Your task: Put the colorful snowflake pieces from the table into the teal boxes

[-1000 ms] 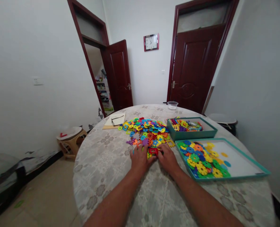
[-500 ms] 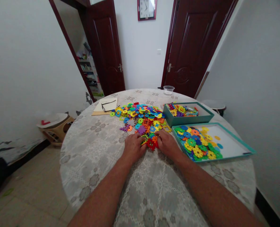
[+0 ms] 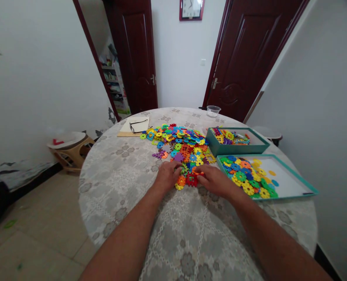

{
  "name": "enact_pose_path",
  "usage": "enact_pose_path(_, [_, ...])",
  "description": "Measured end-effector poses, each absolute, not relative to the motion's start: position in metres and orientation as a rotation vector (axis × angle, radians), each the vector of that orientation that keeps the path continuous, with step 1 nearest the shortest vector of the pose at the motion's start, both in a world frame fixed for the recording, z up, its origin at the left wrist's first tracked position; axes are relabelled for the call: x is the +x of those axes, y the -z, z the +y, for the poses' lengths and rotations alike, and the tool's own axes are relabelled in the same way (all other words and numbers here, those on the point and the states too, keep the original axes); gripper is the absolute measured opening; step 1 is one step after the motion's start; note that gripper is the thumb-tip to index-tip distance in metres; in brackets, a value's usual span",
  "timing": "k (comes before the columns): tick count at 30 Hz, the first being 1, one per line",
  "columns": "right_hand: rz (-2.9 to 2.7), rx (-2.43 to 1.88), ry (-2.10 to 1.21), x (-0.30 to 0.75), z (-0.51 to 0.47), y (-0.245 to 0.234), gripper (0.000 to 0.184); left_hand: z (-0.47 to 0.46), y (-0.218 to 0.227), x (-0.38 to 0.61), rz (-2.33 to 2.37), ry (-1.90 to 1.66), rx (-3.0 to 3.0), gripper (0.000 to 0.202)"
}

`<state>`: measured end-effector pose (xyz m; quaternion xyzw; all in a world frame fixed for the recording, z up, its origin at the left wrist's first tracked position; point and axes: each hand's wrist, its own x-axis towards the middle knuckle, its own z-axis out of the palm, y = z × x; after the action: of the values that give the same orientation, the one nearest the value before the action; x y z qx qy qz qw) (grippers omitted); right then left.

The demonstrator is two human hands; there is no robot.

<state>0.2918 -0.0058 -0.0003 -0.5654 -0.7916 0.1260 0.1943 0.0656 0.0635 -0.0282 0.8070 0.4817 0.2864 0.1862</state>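
A heap of colourful plastic gear-shaped pieces [image 3: 177, 136] spreads over the middle of the table. At its near edge, my left hand [image 3: 168, 174] lies beside green pieces [image 3: 185, 168], fingers bent and apart. An orange flower-shaped piece [image 3: 181, 180] and a yellow one [image 3: 179, 187] lie just by its thumb. My right hand [image 3: 214, 178] reaches in from the right, thumb and forefinger closed at a red toothed square piece [image 3: 191, 180]. The fingertips partly cover the pieces under them.
To the right stand a deep teal box [image 3: 237, 148] of small parts and a shallow teal lid [image 3: 296, 175] with flower-shaped discs. Black glasses [image 3: 138, 127] rest on a pale pad [image 3: 123, 133] at the left. A clear plastic bowl [image 3: 213, 111] sits at the far edge.
My right hand has shifted slightly right and turned flatter. Orange and yellow pieces now show beside my left thumb, and more of the red piece shows. The whole view has shifted a little.
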Motion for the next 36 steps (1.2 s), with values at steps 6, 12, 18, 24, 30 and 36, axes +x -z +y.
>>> enact_pose_path(6, [-2.164,-1.534,-0.257,0.277,-0.02,0.02,0.04,0.078,0.03,0.051,1.381,-0.926,2.29,0.029])
enact_pose_path(12, [-2.181,-1.549,-0.244,0.267,-0.031,0.029,0.035,0.074,0.028,0.037,1.283,-0.634,2.502,0.03])
enact_pose_path(18, [-2.065,-1.541,-0.336,0.279,-0.024,0.029,0.024,0.067,0.031,0.044,1.286,-0.566,2.607,0.044])
enact_pose_path(24, [-1.788,-1.634,-0.337,0.291,-0.015,0.038,0.021,0.066,0.034,0.06,1.288,-0.587,2.674,0.027])
enact_pose_path(30, [-1.773,-1.598,-0.304,0.292,-0.014,0.04,0.022,0.071,0.03,0.063,1.281,-0.71,2.699,0.017])
enact_pose_path(36, [-1.79,-1.399,-0.308,0.285,-0.02,0.024,0.025,0.068,0.024,0.061,1.295,-0.964,2.475,0.035])
